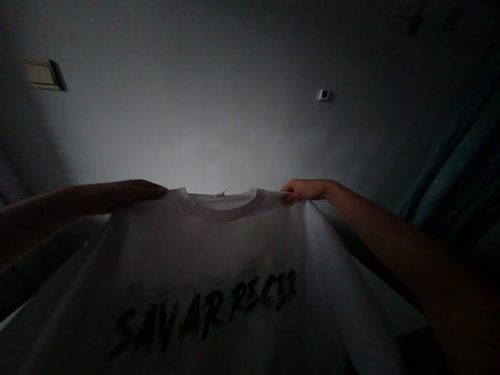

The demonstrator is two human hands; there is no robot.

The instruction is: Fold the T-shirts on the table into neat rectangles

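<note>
A light-coloured T-shirt (pixel 219 250) hangs spread out in front of me, with dark brush-style lettering across its chest. Its round neckline lies at the top, between my two hands, and a small label shows at the back of the collar. My left hand (pixel 136 194) grips the shoulder on the left, its fingertips close to the collar. On the other shoulder, my right hand (pixel 304 190) pinches the fabric between thumb and fingers. The lower part of the shirt runs out of view at the bottom.
The room is dim. Behind the shirt stands a pale wall (pixel 219 104) with a small white device (pixel 324 95) on it and a framed panel (pixel 42 74) at the upper left. Dark bluish curtain-like fabric (pixel 441 172) hangs on the right.
</note>
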